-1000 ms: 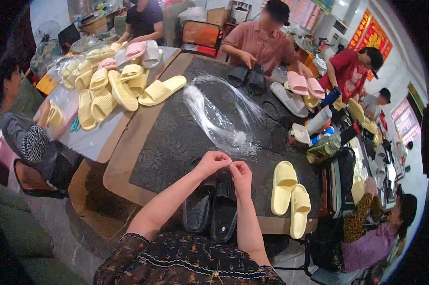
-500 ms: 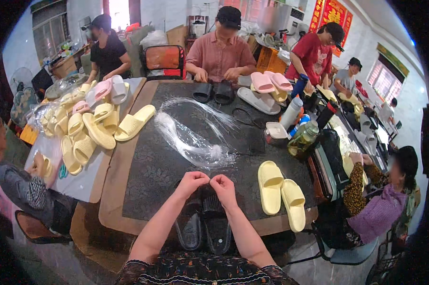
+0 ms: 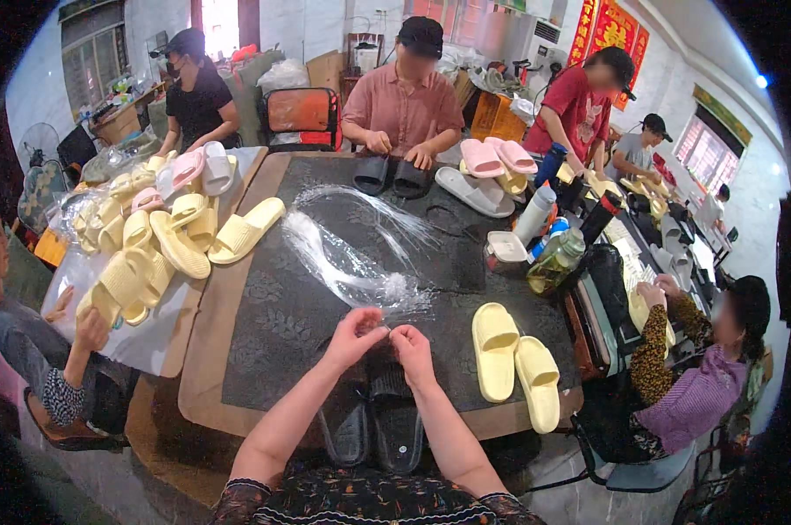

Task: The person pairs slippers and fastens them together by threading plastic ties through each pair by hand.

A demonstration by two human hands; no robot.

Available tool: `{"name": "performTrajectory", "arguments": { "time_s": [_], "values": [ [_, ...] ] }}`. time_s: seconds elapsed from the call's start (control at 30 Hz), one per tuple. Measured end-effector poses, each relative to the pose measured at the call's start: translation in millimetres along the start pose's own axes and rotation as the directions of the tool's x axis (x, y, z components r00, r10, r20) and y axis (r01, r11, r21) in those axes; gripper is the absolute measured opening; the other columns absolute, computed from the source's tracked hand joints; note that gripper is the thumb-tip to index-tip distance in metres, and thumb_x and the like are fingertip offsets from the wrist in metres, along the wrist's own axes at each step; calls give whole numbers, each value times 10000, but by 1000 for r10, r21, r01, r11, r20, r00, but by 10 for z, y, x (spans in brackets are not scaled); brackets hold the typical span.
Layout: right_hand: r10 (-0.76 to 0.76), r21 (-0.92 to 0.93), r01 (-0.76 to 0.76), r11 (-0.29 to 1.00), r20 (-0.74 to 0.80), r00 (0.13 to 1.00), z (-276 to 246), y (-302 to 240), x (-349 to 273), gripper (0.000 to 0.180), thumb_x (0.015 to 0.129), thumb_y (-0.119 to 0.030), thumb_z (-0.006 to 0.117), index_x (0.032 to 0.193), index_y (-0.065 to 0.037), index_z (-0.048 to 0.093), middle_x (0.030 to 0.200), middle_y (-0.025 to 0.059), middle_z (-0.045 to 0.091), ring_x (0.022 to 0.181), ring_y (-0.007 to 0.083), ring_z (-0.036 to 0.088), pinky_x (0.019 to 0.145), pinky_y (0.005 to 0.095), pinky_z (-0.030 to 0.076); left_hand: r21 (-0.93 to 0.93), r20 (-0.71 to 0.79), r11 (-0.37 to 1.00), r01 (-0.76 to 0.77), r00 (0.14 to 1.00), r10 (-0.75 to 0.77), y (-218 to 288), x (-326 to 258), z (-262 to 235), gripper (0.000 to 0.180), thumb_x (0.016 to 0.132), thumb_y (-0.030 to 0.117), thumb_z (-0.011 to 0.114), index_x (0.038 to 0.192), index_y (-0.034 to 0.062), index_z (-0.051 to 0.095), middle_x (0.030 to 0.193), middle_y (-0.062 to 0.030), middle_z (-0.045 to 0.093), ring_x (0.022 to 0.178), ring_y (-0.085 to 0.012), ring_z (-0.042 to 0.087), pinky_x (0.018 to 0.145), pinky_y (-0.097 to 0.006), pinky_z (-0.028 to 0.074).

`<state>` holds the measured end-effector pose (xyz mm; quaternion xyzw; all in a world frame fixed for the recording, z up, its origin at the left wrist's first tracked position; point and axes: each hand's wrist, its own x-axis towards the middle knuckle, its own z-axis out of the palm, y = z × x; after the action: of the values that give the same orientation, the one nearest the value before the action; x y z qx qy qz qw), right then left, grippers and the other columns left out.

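My left hand point(image 3: 357, 339) and my right hand point(image 3: 412, 352) meet over the table's front edge. Thumb and forefinger of each are pinched together, while the other left fingers are lifted. Whatever lies between the fingertips is too small to make out. Right below them, a pair of black slippers, the left slipper point(image 3: 346, 430) and the right slipper point(image 3: 397, 430), lies side by side at the edge, toes partly hidden by my hands. Just beyond my fingers is a loose bundle of clear, shiny plastic strands point(image 3: 323, 262), spread in a curve across the dark mat point(image 3: 264, 350).
Two yellow slippers point(image 3: 495, 352) lie to the right. A lidded tub point(image 3: 506, 250), a bottle point(image 3: 535, 213) and a green-tinted jar point(image 3: 556, 262) stand behind them. Yellow slippers point(image 3: 182, 245) pile up at the left. Across, a co-worker point(image 3: 404, 114) handles black slippers point(image 3: 372, 176); others sit or stand around.
My left fingers have lifted and spread while the thumb and forefinger stay near the right hand. The co-worker at the left has shifted a yellow slipper onto the pile.
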<state>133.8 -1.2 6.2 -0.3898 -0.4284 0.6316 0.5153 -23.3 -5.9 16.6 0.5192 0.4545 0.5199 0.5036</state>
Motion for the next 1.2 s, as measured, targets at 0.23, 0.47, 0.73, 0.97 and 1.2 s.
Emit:
{"name": "performTrajectory", "arguments": {
  "time_s": [0.23, 0.47, 0.73, 0.97, 1.2],
  "values": [
    [41, -43, -41, 998, 9, 999, 4, 14, 20, 55, 865, -135, 608, 844, -85, 597, 657, -93, 463, 533, 0, 370, 468, 174, 272, -437, -45, 716, -544, 808, 587, 2105, -591, 209, 559, 776, 354, 689, 1208, 49, 506, 1103, -93, 532, 1002, -222, 525, 846, -368, 444],
    [86, -26, -86, 996, 24, 996, 128, -13, 92, 62, 863, -130, 622, 830, -90, 589, 647, -90, 466, 509, 4, 357, 439, 186, 249, -888, -171, 30, -459, 391, 904, 3131, -1085, 344, 239, 858, 76, 600, 1047, 34, 459, 913, -70, 498, 774, -229, 545, 627, -428, 536],
    [97, 7, -97, 995, -25, 995, -24, -106, -26, 44, 863, -86, 594, 842, -62, 563, 667, -48, 471, 480, 0, 341, 418, 174, 230, -610, -706, -256, -750, 368, 605, 2437, -2884, 1630, 143, 868, 110, 514, 991, 36, 507, 876, -59, 486, 797, -210, 502, 667, -323, 458],
    [92, -1, -92, 996, 8, 996, 61, -25, 0, 61, 866, -89, 587, 818, -80, 550, 660, -53, 466, 466, 1, 335, 414, 170, 242, -336, -941, -398, -854, 281, 190, 3073, -2149, 1284, 153, 875, 135, 450, 949, 37, 542, 849, -50, 477, 814, -196, 469, 697, -243, 400],
    [71, -18, -71, 997, -8, 997, 4, -38, 18, 54, 866, -87, 586, 823, -80, 554, 667, -48, 477, 478, 6, 351, 418, 166, 250, -537, -840, -31, -843, 530, 119, 3613, -2048, 1271, 188, 803, -75, 435, 827, 110, 457, 821, 18, 413, 698, -131, 399, 565, -191, 376]
  ]
}}
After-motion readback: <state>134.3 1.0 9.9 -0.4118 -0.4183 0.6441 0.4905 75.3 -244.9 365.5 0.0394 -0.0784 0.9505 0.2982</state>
